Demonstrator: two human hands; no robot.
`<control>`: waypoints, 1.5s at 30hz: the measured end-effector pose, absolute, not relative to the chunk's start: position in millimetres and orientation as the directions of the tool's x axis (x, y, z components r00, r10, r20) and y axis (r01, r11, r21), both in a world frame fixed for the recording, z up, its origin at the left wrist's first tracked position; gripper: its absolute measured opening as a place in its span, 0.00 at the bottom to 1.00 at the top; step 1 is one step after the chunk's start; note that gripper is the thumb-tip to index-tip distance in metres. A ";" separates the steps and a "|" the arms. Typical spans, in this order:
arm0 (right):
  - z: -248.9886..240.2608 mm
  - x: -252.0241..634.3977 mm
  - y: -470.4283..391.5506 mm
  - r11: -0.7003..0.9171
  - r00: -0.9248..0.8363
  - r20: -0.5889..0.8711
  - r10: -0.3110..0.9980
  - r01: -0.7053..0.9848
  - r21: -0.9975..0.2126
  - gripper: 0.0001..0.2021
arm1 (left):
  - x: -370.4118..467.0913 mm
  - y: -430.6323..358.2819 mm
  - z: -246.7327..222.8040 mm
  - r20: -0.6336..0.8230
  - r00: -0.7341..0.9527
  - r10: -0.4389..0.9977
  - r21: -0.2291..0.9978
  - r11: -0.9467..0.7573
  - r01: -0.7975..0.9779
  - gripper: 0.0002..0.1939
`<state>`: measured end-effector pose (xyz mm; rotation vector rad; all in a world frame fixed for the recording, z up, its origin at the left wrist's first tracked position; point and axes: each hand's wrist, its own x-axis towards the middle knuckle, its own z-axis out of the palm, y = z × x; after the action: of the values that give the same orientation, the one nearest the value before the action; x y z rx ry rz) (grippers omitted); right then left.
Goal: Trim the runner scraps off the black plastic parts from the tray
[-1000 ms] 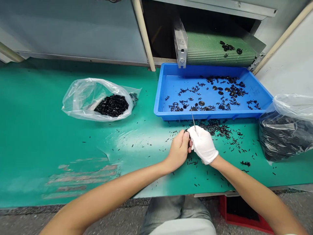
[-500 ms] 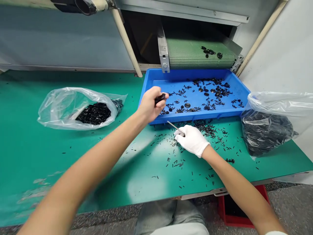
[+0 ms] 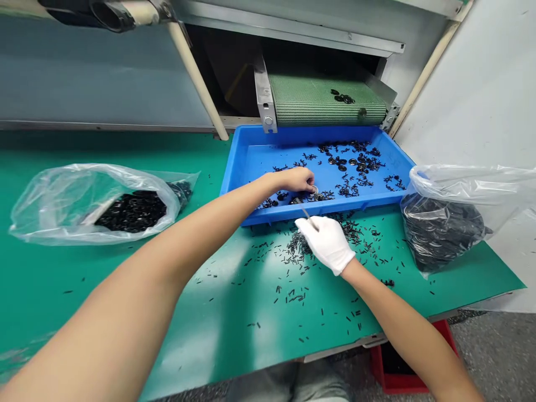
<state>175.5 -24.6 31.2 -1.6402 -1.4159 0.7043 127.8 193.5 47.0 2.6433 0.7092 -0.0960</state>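
My left hand (image 3: 299, 178), bare, reaches over the front wall of the blue tray (image 3: 263, 215). Its fingers are closed at a small round black part (image 3: 316, 195) with a shiny rim; whether anything else is inside the hand is hidden. In a white glove, my right hand (image 3: 326, 237) is closed around a thin metal rod (image 3: 305, 211) that points up and left toward the tray's front edge. Beneath and beside the glove lies a scatter of small black slivers (image 3: 297, 248) on the green table. Round black parts (image 3: 362, 163) and small branched bits lie in the tray.
A green conveyor belt (image 3: 322, 100) ends above the tray's back, carrying a few black parts. An open clear bag (image 3: 129, 212) of black pieces lies at left; another filled bag (image 3: 444, 229) stands at right. A red bin (image 3: 402, 382) sits on the floor.
My left hand has moved right and down into the tray from above its left front corner, where it gripped a black piece. Parts on the belt have shifted; my right hand still holds the rod.
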 end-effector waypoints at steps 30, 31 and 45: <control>25.6 156.0 -31.6 -0.226 0.184 -0.206 0.961 0.094 -0.970 0.21 | 10.7 -21.9 23.7 -0.110 0.587 0.802 0.942 0.272 -0.195 0.20; 27.1 159.0 -31.0 -0.253 0.173 -0.233 0.957 0.105 -0.962 0.21 | 10.0 -21.8 26.9 -0.109 0.579 0.808 0.939 0.275 -0.207 0.20; 28.7 174.0 -28.4 -0.017 0.237 0.039 0.971 0.229 -0.973 0.18 | 12.8 34.6 75.6 0.009 0.455 0.890 0.990 0.056 -0.127 0.10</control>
<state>174.0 -28.4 28.7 -1.4722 -1.1931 0.9001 12.8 34.6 75.6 1.2796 0.7741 0.9027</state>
